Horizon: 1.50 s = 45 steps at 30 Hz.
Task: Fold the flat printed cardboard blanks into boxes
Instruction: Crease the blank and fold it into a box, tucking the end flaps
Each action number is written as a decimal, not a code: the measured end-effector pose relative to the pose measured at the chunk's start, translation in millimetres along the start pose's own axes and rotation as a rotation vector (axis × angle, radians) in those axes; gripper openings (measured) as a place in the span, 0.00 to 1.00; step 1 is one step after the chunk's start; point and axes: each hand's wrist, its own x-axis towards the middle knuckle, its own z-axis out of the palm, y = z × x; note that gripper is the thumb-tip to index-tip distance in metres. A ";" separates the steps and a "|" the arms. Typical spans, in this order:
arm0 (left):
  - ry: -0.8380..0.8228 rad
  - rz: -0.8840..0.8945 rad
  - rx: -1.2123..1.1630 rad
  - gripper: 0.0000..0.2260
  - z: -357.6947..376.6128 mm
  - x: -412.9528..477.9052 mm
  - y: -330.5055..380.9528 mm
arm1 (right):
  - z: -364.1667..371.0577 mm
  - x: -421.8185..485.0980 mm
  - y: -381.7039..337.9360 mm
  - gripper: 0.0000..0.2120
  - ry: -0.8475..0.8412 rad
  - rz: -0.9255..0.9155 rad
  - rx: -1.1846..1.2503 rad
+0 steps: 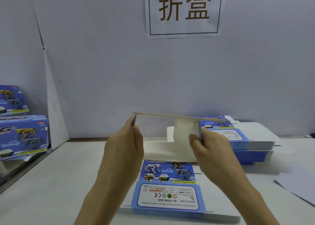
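Note:
I hold a half-formed cardboard box (158, 149) up off the table, its open white inside facing me. My left hand (125, 145) grips its left wall, thumb on the inner face. My right hand (207, 146) grips the right wall, thumb pressing a white inner flap (182, 129). Below the box lies a stack of flat blue printed blanks (168, 189) showing robot dogs and a warning label.
A second stack of flat blanks (238, 136) sits at the back right. Two folded blue boxes (22, 134) are piled at the left edge. A white partition (102, 71) with a paper sign (184, 10) closes the back. White sheets (298, 185) lie at the right.

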 end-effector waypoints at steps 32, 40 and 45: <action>-0.149 0.513 -0.302 0.52 7.8 -5.9 -4.3 | -27.0 19.8 26.3 0.12 -0.191 0.789 1.354; -0.158 0.507 -0.248 0.53 3.0 -2.2 -14.4 | -9.4 15.4 26.6 0.10 -0.497 0.686 1.289; -0.167 0.453 -0.091 0.49 -5.8 2.3 -24.1 | -21.7 24.1 39.6 0.06 0.121 0.373 1.058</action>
